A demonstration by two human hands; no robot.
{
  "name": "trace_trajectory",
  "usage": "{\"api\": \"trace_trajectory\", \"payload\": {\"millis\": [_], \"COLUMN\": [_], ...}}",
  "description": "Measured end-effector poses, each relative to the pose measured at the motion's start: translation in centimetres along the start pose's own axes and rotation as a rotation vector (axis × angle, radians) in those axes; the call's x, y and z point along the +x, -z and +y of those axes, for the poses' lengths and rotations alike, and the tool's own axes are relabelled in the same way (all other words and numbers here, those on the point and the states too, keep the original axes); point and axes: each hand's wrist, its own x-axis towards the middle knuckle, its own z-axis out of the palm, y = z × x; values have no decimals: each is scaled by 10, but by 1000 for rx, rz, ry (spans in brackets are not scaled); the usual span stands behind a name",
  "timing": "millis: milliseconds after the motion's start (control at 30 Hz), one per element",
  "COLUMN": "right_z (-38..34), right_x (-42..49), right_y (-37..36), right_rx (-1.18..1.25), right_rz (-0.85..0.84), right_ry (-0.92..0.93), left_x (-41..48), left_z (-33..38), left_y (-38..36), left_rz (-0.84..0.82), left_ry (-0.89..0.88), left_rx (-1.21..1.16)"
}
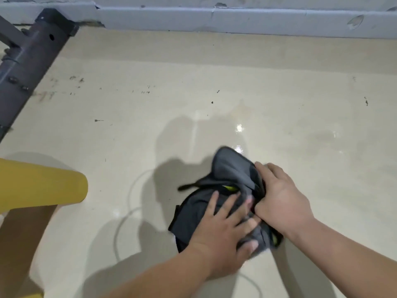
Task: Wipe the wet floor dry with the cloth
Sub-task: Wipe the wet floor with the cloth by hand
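A crumpled dark grey cloth with bits of yellow-green trim lies bunched on the glossy beige floor, low and right of centre. My left hand presses flat on its near half, fingers spread and straight. My right hand sits on the cloth's right side with its fingers curled into the folds, gripping the fabric. A wet sheen with bright glints shows on the floor just beyond the cloth and off to the right.
A dark metal frame runs diagonally along the far left. A yellow padded piece on a tan leg stands at the near left. A grey skirting board bounds the far side. Small dark specks dot the floor.
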Motion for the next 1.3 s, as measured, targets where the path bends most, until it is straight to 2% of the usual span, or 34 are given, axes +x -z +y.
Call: {"api": "trace_trajectory", "payload": {"millis": [67,133,200,267,333,367,433,600,700,933,1000,1067,1200,1300], "right_z": [13,24,31,33,34,34,32,17,20,22,21,20,17,31], "right_x": [-1,-1,-1,-1,-2,-3,-3,-7,-5,-5,-7,-11,-29,-45], "right_y": [10,18,18,14,10,7,-1,-21,-25,-24,-22,-19,-7,-4], "right_rx": [10,17,50,75,35,1,-90,-238,-222,-217,-230,-249,-373,-305], "right_rz": [21,64,122,188,132,62,-41,-160,-122,-168,-190,-194,-77,-216], "right_ry": [-24,-38,-66,-49,-10,16,58,-5,16,3,2,14,223,276], "left_x": [7,20,37,53,58,56,47,-5,-35,-96,-112,-129,-147,-133], "left_z": [-20,-53,-80,-94,-93,-87,-73,-42,-30,-2,0,1,-1,-6], "left_y": [3,14,26,35,37,35,27,-2,-9,26,44,59,87,86], "left_rz": [36,88,116,184,254,260,253,121,17,-257,-233,-137,-120,-153], "left_ry": [-197,-279,-124,199,451,503,501,376,445,573,573,516,517,525], "left_rx": [48,120,150,95,-20,-54,-54,16,13,-266,-219,-118,-177,-178]}}
